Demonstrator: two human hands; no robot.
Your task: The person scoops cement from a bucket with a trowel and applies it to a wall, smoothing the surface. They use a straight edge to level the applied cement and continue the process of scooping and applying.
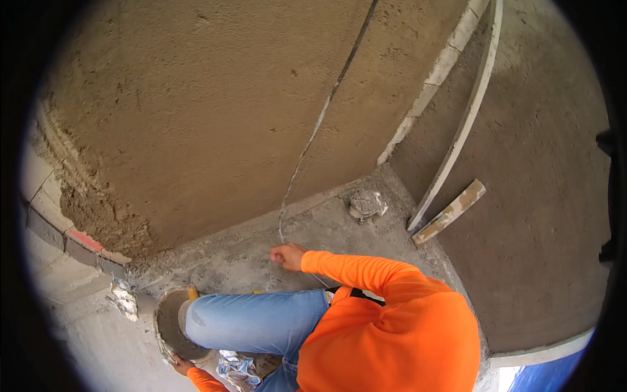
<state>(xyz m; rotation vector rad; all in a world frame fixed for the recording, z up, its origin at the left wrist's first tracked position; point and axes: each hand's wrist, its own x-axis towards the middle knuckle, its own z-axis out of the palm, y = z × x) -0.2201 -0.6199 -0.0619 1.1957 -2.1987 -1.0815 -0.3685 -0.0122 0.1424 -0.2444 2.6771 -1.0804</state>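
Observation:
My right hand (287, 257), at the end of an orange sleeve, has curled fingers beside a long, thin pale-and-dark cord or strip (318, 124) running down the plastered wall (196, 117); whether the fingers grip it I cannot make out. At lower left my left hand (180, 363) grips the rim of a round bucket (168, 307) with grey contents and a yellow handle-like piece (192, 293) at its edge. My jeans-clad leg (255, 317) extends over the bucket. Crumpled paper-like bags lie left of the bucket (124, 299) and below my leg (235, 368).
A grey concrete floor (326, 228) meets two plastered walls. A long pale board (457, 137) and a short board (449, 212) lean against the right wall (529, 183). A lumpy grey pile (366, 204) sits in the corner. Bare blockwork (46, 209) borders the left. Blue material (542, 379) shows lower right.

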